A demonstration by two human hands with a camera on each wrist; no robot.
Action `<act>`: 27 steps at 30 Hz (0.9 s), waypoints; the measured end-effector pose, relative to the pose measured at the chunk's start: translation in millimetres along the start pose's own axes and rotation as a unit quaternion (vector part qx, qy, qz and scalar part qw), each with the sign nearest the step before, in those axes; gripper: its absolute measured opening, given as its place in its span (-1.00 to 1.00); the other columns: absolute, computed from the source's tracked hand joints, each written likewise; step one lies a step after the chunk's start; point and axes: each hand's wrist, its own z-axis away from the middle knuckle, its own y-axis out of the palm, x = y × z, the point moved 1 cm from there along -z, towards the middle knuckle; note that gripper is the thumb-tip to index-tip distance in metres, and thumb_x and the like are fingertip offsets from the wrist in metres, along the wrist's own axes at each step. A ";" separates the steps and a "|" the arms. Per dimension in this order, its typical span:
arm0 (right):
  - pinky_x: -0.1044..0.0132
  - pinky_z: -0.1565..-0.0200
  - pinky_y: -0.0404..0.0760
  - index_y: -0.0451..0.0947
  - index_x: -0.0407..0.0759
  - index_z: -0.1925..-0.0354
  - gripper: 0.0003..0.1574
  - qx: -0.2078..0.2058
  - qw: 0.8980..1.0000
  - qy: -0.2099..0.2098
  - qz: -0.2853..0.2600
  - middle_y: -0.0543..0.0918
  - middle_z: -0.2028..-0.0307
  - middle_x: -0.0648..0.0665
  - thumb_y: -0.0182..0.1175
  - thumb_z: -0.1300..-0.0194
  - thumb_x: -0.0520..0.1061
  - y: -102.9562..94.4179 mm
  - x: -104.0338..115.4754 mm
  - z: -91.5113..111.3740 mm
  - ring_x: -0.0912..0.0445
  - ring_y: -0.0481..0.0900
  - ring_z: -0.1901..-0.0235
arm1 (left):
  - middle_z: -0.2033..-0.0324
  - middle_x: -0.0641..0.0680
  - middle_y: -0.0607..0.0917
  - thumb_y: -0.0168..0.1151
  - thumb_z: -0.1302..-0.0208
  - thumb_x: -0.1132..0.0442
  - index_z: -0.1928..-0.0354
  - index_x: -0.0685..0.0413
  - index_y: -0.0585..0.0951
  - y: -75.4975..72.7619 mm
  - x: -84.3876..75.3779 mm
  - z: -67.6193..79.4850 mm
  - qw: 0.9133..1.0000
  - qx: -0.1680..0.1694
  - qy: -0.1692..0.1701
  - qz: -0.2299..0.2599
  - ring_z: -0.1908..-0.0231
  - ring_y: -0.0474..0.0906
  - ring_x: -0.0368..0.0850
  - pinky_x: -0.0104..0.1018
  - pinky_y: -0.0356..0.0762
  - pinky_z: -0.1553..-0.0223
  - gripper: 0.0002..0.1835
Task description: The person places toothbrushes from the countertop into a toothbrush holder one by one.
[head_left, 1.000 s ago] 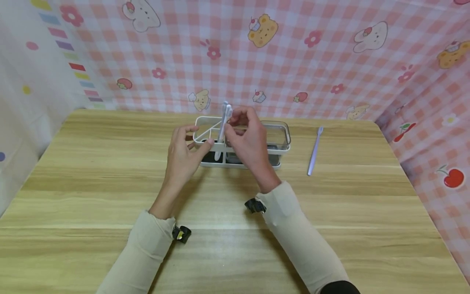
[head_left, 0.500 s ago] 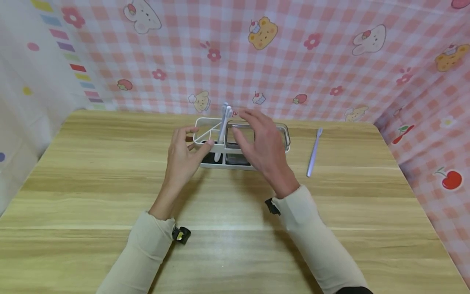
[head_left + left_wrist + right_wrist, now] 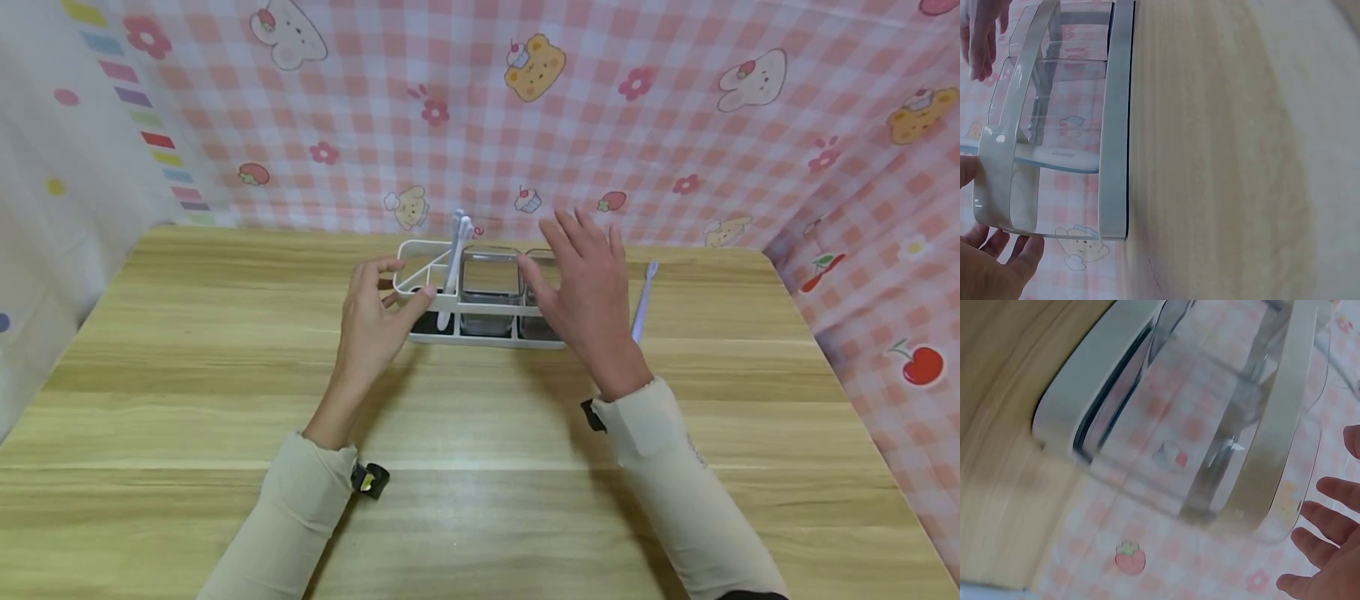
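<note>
A white toothbrush holder (image 3: 487, 307) with an upper rail and a base stands at the table's back middle. My left hand (image 3: 371, 308) holds its left end, thumb at the front rim and fingers around the side. Two pale toothbrushes (image 3: 454, 262) lean upright in the divided left section; one handle (image 3: 1063, 157) shows through the open side in the left wrist view. My right hand (image 3: 588, 292), fingers spread and holding nothing, is over the holder's right end and hides part of it. A purple toothbrush (image 3: 642, 304) lies on the table just right of that hand, its lower end covered.
Clear cups (image 3: 486, 323) sit in the holder's middle and right sections. The wood-grain table (image 3: 465, 500) extends toward me. Close behind its back edge hangs a pink checked curtain (image 3: 465, 150), which continues along the right side.
My right hand has let go of a toothbrush in the holder, opened, and moved right across the cups toward the purple toothbrush. The left hand stays on the holder.
</note>
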 end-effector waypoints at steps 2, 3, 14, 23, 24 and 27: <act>-0.15 -0.54 -0.10 0.51 -0.25 -0.31 -0.33 0.000 1.000 0.009 0.009 0.47 -0.35 -0.28 0.24 -0.44 0.13 -3.1 -5.7 0.5 -0.15 0.26 -0.44 | -0.16 0.20 0.44 0.41 -0.28 0.21 -0.22 0.33 0.44 0.1 -0.1 0.7 1.000 0.002 -0.001 0.003 -0.09 0.45 0.11 -0.07 0.55 -0.23 -0.43; -0.16 -0.53 -0.10 0.51 -0.25 -0.31 -0.33 0.000 1.000 0.013 0.014 0.46 -0.36 -0.28 0.24 -0.44 0.14 -4.6 -8.5 0.8 -0.15 0.26 -0.44 | -0.16 0.20 0.43 0.41 -0.28 0.21 -0.22 0.33 0.44 0.3 0.1 0.9 1.000 0.003 -0.002 0.004 -0.10 0.45 0.11 -0.07 0.55 -0.23 -0.43; -0.19 -0.53 -0.13 0.44 -0.25 -0.38 -0.30 0.026 0.995 0.091 0.026 0.37 -0.43 -0.25 0.06 -0.54 0.18 -17.7 -42.7 3.6 -0.17 0.18 -0.47 | -0.16 0.19 0.44 0.41 -0.29 0.16 -0.24 0.29 0.44 2.4 -1.3 0.7 1.000 0.006 -0.002 0.000 -0.10 0.45 0.09 -0.10 0.54 -0.23 -0.41; -0.15 -0.46 0.18 0.50 -0.31 -0.30 -0.36 -0.034 0.993 0.112 0.019 0.47 -0.33 -0.36 0.13 -0.51 0.12 -18.6 -64.0 7.5 -0.23 0.35 -0.36 | -0.16 0.18 0.44 0.41 -0.28 0.16 -0.24 0.29 0.44 -0.7 -2.4 1.2 1.000 0.005 -0.003 -0.002 -0.10 0.45 0.08 -0.10 0.55 -0.23 -0.41; -0.12 -0.45 0.23 0.51 -0.33 -0.28 -0.37 -0.040 0.992 0.115 0.016 0.47 -0.32 -0.36 0.14 -0.51 0.10 -18.9 -65.6 8.3 -0.24 0.36 -0.35 | -0.16 0.18 0.44 0.41 -0.28 0.16 -0.24 0.29 0.44 -0.6 -2.2 1.1 1.000 0.006 -0.004 -0.001 -0.10 0.45 0.08 -0.11 0.55 -0.24 -0.41; -0.07 -0.44 0.26 0.49 -0.33 -0.30 -0.35 -0.032 0.990 0.139 0.013 0.44 -0.36 -0.35 0.13 -0.51 0.12 -18.6 -72.9 10.9 -0.23 0.34 -0.37 | -0.15 0.18 0.44 0.42 -0.28 0.16 -0.23 0.29 0.44 0.0 -1.5 0.8 1.000 0.004 -0.006 0.000 -0.10 0.45 0.07 -0.12 0.54 -0.24 -0.41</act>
